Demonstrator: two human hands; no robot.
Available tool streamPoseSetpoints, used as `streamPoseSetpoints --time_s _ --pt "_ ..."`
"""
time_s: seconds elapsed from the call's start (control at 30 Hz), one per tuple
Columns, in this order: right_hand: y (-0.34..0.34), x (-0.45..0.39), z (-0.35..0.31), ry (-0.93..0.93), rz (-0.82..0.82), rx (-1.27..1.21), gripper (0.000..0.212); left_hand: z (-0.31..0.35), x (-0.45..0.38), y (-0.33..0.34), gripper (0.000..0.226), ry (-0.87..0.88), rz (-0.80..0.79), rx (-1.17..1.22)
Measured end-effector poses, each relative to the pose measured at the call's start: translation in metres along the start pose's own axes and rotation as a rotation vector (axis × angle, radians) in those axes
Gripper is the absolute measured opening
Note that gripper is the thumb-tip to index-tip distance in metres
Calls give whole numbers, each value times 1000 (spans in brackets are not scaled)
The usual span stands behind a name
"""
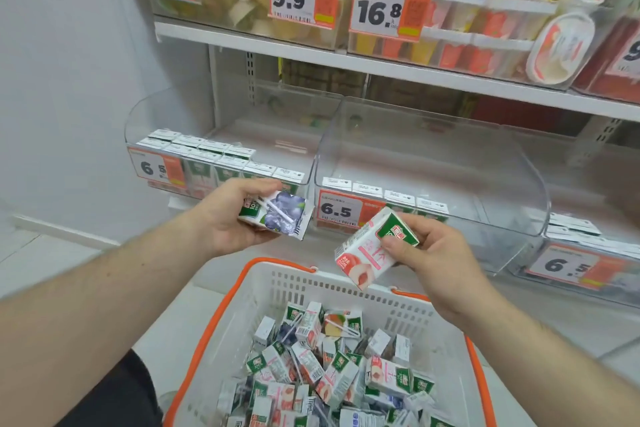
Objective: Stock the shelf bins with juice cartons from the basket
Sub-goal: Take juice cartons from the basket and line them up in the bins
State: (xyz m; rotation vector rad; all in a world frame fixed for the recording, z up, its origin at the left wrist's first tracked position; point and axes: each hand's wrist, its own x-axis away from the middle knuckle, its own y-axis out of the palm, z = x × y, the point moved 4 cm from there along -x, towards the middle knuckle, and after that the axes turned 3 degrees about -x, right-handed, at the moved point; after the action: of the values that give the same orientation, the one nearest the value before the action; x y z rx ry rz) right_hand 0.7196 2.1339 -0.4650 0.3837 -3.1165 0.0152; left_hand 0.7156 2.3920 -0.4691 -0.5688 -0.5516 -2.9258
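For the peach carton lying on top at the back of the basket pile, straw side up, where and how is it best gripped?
A judgement: grip the peach carton across its two long side faces, coming from above. It lies flat on the pile in the basket with the straw face up and its sides exposed, while neighbours crowd its ends.

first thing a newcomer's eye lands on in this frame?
Two raised hands, centre frame: the left hand holds a blueberry carton, the right hand a peach carton. Below them, the orange-rimmed basket of jumbled cartons; above, big price tags.
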Motion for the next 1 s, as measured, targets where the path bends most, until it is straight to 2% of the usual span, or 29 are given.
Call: streamPoseSetpoints --time_s 0.1,0.2,0.3,0.43,0.5,0.57,0.67,0.73,0.8,0.9,1.0 --pt "24 -14 -13 -3 -8 -77 17 -1 -7 -15 34 -43 74 77" --pt "54 -33 -34 6 -46 -110 16 -8 -15 -31 32 -70 142 198" --pt "83 -58 -69 -109 -62 -40 18 -5 -22 -40 40 -69 170 307" --pt "121 -110 -108 -286 -27 282 14 2 -25 -44 51 -77 145 300" --pt "140 -141 -114 -336 12 576 8 4 -25 -46 52 -99 132 254" --pt "158 -166 -115 -359 28 909 15 4 -27 -48 49 -119 128 223" --pt "179 -191 -100 -210 -69 1183 19 1 -26 -51 47 -129 92 153" --pt "186 -203 -84 -55 -167 1229 17 0 -25 -51 47 -133 76 126" --pt "189 -211 -69 84 -236 1127 18 -1 -27 -51 46 -143 71 126" --pt "191 -215 -55 193 -293 926 26 1 -32 -50 45 -171 79 137" --pt "194 -215 -47 281 -319 764 28 0 -35 -50 32 -199 105 111"
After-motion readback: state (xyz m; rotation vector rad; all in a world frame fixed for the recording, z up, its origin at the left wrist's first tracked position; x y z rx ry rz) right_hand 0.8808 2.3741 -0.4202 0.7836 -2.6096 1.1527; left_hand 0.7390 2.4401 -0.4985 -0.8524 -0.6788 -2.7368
